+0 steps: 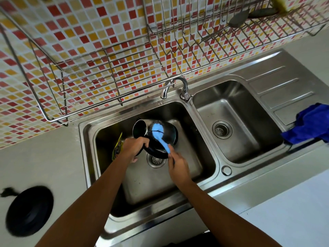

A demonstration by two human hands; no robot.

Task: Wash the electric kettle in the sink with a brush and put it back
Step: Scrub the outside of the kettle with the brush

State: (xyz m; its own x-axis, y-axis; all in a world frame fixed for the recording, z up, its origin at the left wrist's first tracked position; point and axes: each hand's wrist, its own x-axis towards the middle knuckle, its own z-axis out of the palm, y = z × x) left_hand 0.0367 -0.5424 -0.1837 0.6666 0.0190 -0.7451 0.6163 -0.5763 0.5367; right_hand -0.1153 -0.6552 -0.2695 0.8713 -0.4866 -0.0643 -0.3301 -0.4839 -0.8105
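looking down on a red-and-yellow mosaic wall (71, 32), a pale matte counter (53, 157) and a steel double sink (219, 166). gripping the handle of the round steel kettle (170, 132) with the left hand (132, 148), holding it sideways in the left basin. clasping a blue brush (159, 134) in the right hand (178, 166), pressing it against the kettle.

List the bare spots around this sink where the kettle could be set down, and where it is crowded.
Free: the right basin; the drainboard between that basin and the blue cloth; the counter between the left basin and the black base. Crowded: the left basin's far end, with kettle, brush, yellow packet, left hand and right hand.
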